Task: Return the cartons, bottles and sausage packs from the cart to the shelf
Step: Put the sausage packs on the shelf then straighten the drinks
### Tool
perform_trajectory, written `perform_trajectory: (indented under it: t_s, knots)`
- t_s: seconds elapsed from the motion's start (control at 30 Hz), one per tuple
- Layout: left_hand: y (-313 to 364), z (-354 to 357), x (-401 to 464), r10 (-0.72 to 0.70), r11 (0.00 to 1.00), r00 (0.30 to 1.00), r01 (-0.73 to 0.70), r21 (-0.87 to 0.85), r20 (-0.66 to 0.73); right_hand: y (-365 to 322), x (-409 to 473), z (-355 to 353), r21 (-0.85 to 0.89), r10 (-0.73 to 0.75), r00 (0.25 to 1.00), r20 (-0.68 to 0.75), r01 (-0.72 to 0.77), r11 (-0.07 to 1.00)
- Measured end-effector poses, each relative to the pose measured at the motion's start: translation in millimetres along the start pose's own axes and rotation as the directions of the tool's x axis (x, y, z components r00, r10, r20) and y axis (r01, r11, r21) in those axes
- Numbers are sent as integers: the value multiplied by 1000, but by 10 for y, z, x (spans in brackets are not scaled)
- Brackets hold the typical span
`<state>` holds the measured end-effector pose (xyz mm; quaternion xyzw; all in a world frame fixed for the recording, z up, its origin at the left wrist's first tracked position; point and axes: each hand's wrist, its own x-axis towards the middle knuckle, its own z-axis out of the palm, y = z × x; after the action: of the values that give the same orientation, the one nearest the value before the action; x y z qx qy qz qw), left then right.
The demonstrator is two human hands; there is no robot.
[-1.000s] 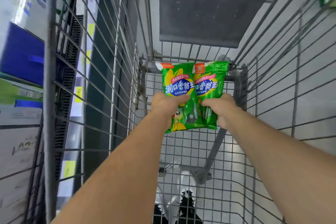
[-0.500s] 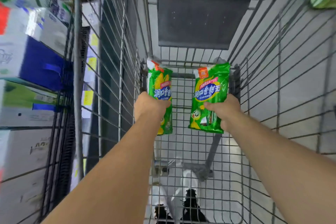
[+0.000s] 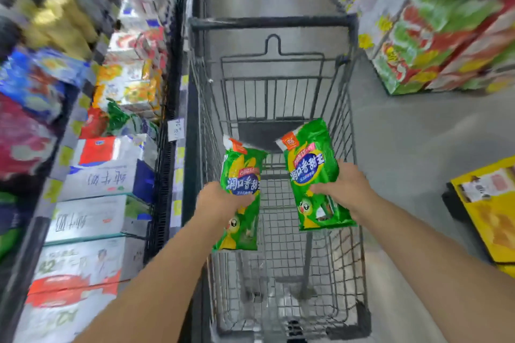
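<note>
Two green sausage packs with yellow corn pictures and blue labels are held above the wire cart [image 3: 274, 22]. My left hand [image 3: 220, 200] grips the left sausage pack [image 3: 241, 175] at its middle, over the cart's left side. My right hand [image 3: 345, 189] grips the right sausage pack [image 3: 309, 170], which tilts slightly left, over the cart's right side. No other goods show on the basket floor. The shelf [image 3: 170, 147] with stacked cartons runs along the left of the cart.
White milk cartons [image 3: 94, 220] and coloured boxes fill the left shelf, much of it blurred. Green and red boxes [image 3: 434, 44] are stacked on the floor at the right. A yellow box [image 3: 490, 209] lies near my right arm. Grey aisle floor stretches beyond the cart.
Both hands have lifted the packs up out of the basket and moved them apart. My view has risen from inside the cart to the aisle and shelves.
</note>
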<state>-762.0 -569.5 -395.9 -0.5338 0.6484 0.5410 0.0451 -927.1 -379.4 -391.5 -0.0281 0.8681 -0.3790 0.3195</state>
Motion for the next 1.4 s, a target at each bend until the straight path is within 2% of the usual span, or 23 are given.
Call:
perform_trajectory:
  t_s: [0.1, 0.3, 0.4, 0.53, 0.63, 0.77, 0.97, 1.07, 1.17, 1.27, 1.4]
  knots:
    - [208, -443, -497, 50, 999, 998, -51, -20, -31, -328, -450, -295, -62, -65, 998, 3, 65, 996]
    - [407, -1188, -1395, 112, 982, 970, -141, -124, -214, -924, -1246, -730, -234, -260, 965, 43, 262, 936]
    - [379, -1406, -1786, 123, 967, 950, -180, -179, -288, -1167, -1521, -822, -289, -357, 926, 123, 378, 880]
    - [166, -1626, -2327, 99, 949, 919, -202, -242, -381, -1464, -1873, -712, -407, -452, 851, 268, 525, 747]
    - [-118, -1761, -2786, 45, 935, 876, -207, -289, -480, -1626, -2118, -463, -430, -519, 766, 379, 643, 634]
    - [-664, -1877, -3450, -109, 892, 811, -175, -416, -575, -1720, -2538, 74, -411, -561, 604, 565, 796, 443]
    - [-1629, -1941, -4630, -356, 827, 641, -123, -549, -680, -1583, -3624, 847, -225, -508, 300, 807, 952, 206]
    - [-2018, -1905, -5214, -425, 796, 536, -161, -583, -729, -1437, -4223, 1102, -111, -457, 158, 876, 986, 128]
    - [-2389, -1846, -5766, -473, 769, 463, -199, -607, -750, -1268, -4827, 1301, -14, -427, 36, 904, 998, 54]
    - [-2853, -1773, -6287, -525, 741, 379, -238, -628, -762, -1038, -5464, 1456, 47, -407, -54, 912, 999, -26]
    - [-3437, -1653, -7052, -578, 698, 344, -262, -667, -740, -644, -6330, 1625, 97, -361, -111, 926, 994, -57]
